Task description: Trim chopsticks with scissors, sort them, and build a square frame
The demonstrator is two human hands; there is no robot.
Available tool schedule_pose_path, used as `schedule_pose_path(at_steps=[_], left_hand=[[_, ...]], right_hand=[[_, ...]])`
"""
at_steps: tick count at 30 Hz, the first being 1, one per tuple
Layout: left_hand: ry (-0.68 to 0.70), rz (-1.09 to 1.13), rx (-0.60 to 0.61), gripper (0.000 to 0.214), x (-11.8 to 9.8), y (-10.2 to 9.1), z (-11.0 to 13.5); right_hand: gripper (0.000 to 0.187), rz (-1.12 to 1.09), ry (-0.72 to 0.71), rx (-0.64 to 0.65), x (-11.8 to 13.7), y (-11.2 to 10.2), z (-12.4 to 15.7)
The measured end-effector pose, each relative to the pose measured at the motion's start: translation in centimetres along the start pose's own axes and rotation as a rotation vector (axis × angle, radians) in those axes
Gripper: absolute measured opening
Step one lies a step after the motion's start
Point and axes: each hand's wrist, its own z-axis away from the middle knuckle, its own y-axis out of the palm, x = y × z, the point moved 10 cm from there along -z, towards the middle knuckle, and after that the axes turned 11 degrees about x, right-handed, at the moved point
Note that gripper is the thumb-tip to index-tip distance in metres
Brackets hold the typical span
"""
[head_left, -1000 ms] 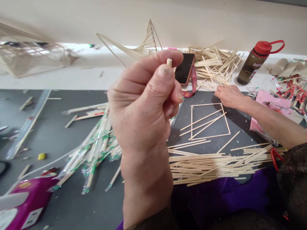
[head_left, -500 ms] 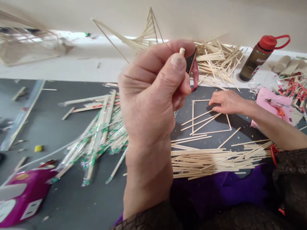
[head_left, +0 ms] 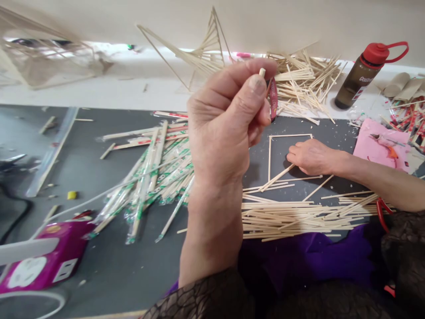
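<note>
My left hand (head_left: pixel 222 133) is raised close to the camera, thumb and fingers pinched on a short wooden stick piece (head_left: pixel 262 72) whose tip pokes out above the thumb. My right hand (head_left: pixel 310 156) lies on the dark mat inside a square frame of thin sticks (head_left: pixel 269 155), its fingers curled on one loose stick (head_left: pixel 275 178) that runs diagonally down to the left. A row of bare wooden sticks (head_left: pixel 299 217) lies in front of me below that hand.
Wrapped chopsticks (head_left: pixel 156 173) lie heaped at centre left. A twisted stick structure (head_left: pixel 206 53) and a loose stick heap (head_left: pixel 305 84) sit at the back. A brown bottle with red cap (head_left: pixel 361 77), pink paper (head_left: pixel 381 146), a magenta power strip (head_left: pixel 43 261) and red pliers (head_left: pixel 383 212) surround.
My right hand slid from the frame's far corner toward me into its middle and took hold of a diagonal stick. My left hand stayed raised, still pinching the stick piece.
</note>
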Motion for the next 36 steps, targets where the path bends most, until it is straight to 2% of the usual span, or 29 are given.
schedule_pose_path(at_steps=[3,6,9,13,17,21,25,29,32,36], left_hand=[[-0.050,0.067,-0.006,0.025,1.2,-0.4,-0.6],[-0.189,0.117,-0.033,0.036,3.7,-1.0,-0.9],[-0.318,0.084,0.004,0.030,6.3,-0.7,-0.8],[-0.369,0.031,0.095,0.013,8.8,0.4,-0.5],[-0.416,0.075,0.138,0.012,10.8,1.5,0.0],[-0.414,0.177,0.190,0.012,12.3,2.7,0.2],[-0.345,0.220,0.187,0.011,12.8,3.2,0.0],[-0.303,0.207,0.170,0.013,12.1,3.2,-0.3],[-0.189,0.252,0.203,0.020,10.5,3.7,-0.6],[-0.092,0.316,0.255,0.027,9.7,4.7,-0.1]], right_hand=[[0.023,0.045,-0.026,0.013,0.4,0.2,0.2],[0.023,0.082,-0.050,-0.024,0.4,-0.4,1.3],[0.026,0.142,0.006,-0.159,-1.0,-2.4,3.3],[0.037,0.215,0.183,-0.336,-3.9,-5.8,6.4],[0.044,0.155,0.255,-0.328,-5.1,-7.9,7.6],[0.049,0.104,0.232,-0.289,-4.4,-9.4,6.8],[0.047,0.067,0.222,-0.228,-3.5,-10.3,5.4],[0.049,0.261,0.231,-0.154,-2.5,-10.7,4.7],[0.052,0.348,0.238,-0.172,-1.8,-11.4,5.0],[0.056,0.257,0.279,-0.216,-1.6,-11.7,5.4]])
